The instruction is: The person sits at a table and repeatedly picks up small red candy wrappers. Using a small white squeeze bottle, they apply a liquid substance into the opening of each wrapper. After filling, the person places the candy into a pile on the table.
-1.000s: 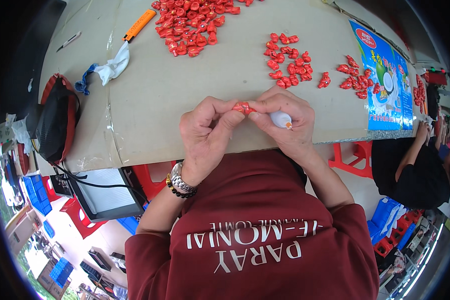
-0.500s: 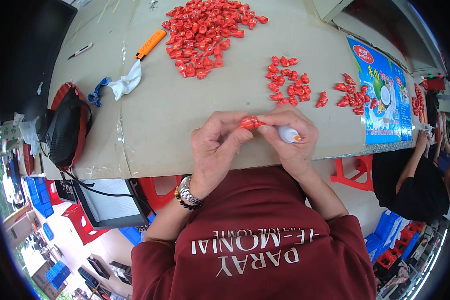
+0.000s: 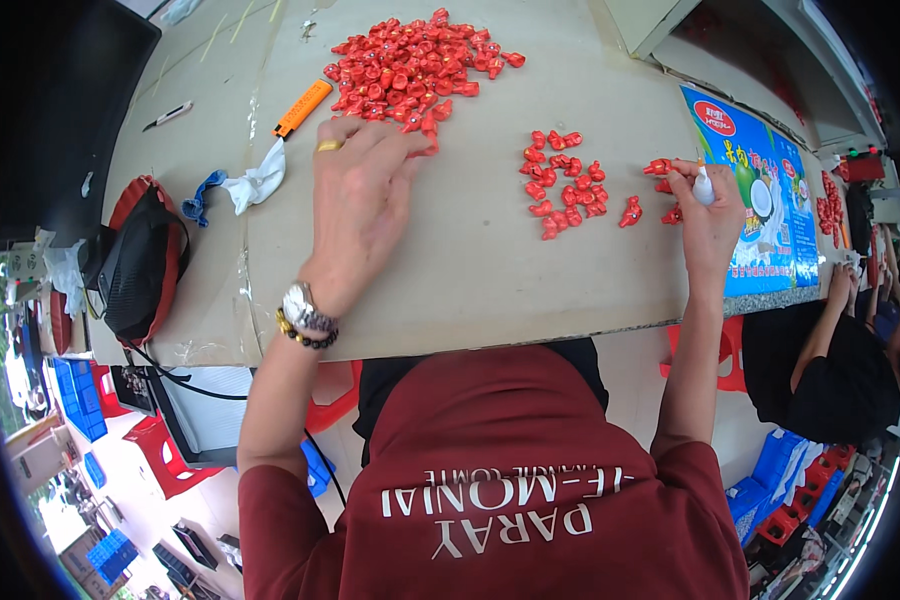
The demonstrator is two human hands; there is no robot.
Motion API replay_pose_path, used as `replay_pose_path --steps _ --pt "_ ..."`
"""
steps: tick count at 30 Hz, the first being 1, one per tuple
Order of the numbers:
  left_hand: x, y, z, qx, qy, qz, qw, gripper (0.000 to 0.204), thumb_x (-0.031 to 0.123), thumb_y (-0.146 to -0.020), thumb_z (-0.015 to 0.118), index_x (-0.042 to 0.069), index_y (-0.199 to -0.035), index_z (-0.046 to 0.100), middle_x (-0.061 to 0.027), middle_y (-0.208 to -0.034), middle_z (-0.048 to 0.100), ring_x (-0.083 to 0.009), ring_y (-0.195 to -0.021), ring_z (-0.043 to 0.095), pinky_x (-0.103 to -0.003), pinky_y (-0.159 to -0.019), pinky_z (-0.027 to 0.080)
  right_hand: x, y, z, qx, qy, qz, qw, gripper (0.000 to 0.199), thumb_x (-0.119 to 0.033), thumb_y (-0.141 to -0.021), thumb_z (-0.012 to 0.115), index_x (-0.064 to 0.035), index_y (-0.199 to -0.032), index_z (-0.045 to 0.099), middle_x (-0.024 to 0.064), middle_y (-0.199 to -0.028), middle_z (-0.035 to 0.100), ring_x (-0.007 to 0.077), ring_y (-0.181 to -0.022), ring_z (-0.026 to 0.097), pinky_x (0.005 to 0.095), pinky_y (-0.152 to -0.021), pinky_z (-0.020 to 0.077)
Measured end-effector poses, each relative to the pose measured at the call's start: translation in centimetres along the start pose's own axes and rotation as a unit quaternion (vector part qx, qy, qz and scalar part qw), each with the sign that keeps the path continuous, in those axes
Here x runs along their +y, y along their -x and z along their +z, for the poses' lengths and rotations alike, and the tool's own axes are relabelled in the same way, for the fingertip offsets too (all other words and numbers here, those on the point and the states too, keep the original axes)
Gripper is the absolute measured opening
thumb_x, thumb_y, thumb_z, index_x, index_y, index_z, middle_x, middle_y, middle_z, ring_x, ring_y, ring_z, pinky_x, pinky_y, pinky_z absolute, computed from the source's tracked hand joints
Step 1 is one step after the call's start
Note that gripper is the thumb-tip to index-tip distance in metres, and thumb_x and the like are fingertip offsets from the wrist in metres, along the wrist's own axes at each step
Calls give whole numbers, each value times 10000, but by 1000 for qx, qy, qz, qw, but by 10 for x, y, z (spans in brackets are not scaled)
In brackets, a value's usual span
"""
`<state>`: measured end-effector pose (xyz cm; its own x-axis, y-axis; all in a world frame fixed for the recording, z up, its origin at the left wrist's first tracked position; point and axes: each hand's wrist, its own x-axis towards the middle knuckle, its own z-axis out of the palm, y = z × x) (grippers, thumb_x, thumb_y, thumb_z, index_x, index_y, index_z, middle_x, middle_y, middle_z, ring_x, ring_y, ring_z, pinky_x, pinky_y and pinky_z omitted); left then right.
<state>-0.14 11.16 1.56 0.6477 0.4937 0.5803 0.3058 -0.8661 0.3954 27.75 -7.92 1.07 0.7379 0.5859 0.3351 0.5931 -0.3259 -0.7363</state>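
Dozens of small red pieces [image 3: 400, 75] lie heaped on the far side of the table [image 3: 450, 290], with looser groups to the right. We judge them light, stiff and, from their shine, rather slick; a fingertip pinch around the narrower part should suit them. Our left hand [image 3: 365, 190] reaches to the heap's near edge, fingers curled at a piece; we cannot tell whether they grip it. Our right hand [image 3: 715, 225] grips a white bottle [image 3: 703, 187], with a piece at its fingertips, pinched or merely touched, beside a blue printed sheet [image 3: 765, 268]. The table looks flat and dull, taped along a seam. Left of the heap lie an orange tool [image 3: 305, 107] and a white cloth [image 3: 258, 180]. Around us are red stools [image 3: 165, 460] and, rightward, a co-worker [image 3: 820, 390] in black.
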Motion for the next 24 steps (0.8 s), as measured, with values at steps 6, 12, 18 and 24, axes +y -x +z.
replay_pose_path --steps 6,12,18,24 --pt "-23 -27 5 -129 -49 72 988 178 -33 -768 620 45 -904 704 -70 -770 644 -253 -806 515 -347 -764 409 6 -10 1 -16 60 21 998 165 -93 -789 705 -41 -946 719 84 -918 622 183 -800 610 296 -696 476" --pt "-29 -40 5 -205 -55 80 974 129 36 -743 694 35 -873 697 -62 -737 605 -247 -792 490 -364 -740 405 -2 -6 -7 -1 1 54 999 256 -65 -784 705 -60 -1040 705 51 -932 594 134 -829 572 261 -712 468" --pt "-24 -38 11 -142 -31 117 982 170 63 -770 691 17 -891 581 -52 -704 536 -235 -778 482 -360 -724 397 -24 10 -19 -67 -217 104 968 423 13 -790 640 -40 -1203 562 35 -1028 539 104 -838 540 232 -727 460" --pt "24 -2 6 -92 330 -159 926 151 100 -898 627 56 -988 514 10 -708 548 -72 -560 460 -234 -499 334 -51 40 -7 -150 -255 33 955 394 3 -833 604 -34 -1200 462 75 -1116 498 126 -880 576 240 -731 474"
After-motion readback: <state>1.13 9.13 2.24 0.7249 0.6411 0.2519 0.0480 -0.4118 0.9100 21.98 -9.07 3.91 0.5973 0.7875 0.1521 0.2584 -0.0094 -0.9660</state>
